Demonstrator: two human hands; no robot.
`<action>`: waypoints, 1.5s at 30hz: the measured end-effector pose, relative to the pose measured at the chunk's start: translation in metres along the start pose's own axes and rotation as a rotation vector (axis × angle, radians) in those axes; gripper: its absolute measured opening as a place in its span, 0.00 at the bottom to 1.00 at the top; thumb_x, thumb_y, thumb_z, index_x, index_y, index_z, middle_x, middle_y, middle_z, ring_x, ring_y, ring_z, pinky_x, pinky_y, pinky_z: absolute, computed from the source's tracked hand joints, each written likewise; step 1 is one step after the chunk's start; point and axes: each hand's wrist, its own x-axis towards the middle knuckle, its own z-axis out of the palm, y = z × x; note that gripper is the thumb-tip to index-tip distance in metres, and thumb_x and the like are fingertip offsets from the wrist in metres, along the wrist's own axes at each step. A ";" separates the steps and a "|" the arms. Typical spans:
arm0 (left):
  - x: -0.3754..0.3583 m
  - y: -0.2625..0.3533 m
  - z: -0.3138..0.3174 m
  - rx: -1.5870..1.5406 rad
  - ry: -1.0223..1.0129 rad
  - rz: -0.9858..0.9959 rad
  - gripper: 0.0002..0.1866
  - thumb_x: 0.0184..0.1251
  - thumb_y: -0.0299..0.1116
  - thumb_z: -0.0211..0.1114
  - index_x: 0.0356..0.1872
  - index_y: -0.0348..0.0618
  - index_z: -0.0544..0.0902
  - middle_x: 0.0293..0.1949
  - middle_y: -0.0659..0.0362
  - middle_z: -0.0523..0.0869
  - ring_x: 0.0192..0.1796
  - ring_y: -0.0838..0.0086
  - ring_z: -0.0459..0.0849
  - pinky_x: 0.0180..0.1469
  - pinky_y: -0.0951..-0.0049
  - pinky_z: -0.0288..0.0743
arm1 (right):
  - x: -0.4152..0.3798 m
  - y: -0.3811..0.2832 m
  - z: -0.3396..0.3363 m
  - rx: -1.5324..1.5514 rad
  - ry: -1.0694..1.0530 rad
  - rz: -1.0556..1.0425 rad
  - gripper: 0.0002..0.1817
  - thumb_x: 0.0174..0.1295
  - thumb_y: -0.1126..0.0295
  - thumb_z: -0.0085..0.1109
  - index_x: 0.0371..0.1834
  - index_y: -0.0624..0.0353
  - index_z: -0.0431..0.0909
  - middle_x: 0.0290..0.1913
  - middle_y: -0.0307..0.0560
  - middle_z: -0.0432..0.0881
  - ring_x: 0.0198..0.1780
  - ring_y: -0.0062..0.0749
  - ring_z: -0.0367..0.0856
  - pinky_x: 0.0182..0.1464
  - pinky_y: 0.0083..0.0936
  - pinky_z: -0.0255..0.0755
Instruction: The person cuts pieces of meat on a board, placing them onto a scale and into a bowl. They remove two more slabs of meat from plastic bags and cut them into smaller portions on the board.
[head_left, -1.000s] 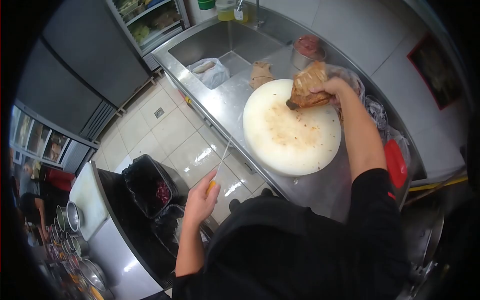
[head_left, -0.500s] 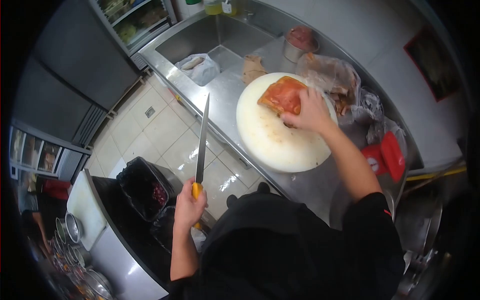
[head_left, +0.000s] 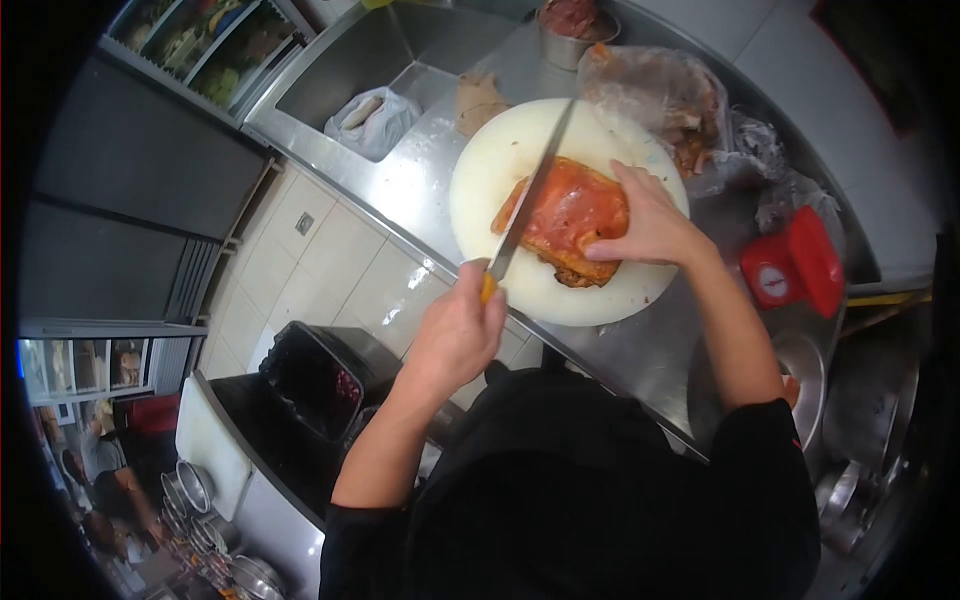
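Meat (head_left: 575,215) lies on the round board (head_left: 480,160), its right side grasped by spread fingers of the right hand (head_left: 655,222), while the left hand (head_left: 462,325) clenches a knife (head_left: 536,185) whose blade slants over the meat's left end.

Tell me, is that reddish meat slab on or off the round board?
On: the meat slab lies on the white cutting board, whose surface shows around it, the right hand touching the meat.
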 end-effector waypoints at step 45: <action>0.014 0.082 -0.041 0.508 -0.438 -0.347 0.15 0.77 0.36 0.64 0.46 0.38 0.67 0.25 0.38 0.84 0.34 0.36 0.85 0.36 0.43 0.78 | -0.003 0.015 0.018 0.112 0.075 0.005 0.61 0.40 0.52 0.87 0.74 0.70 0.60 0.69 0.63 0.68 0.70 0.60 0.64 0.75 0.47 0.62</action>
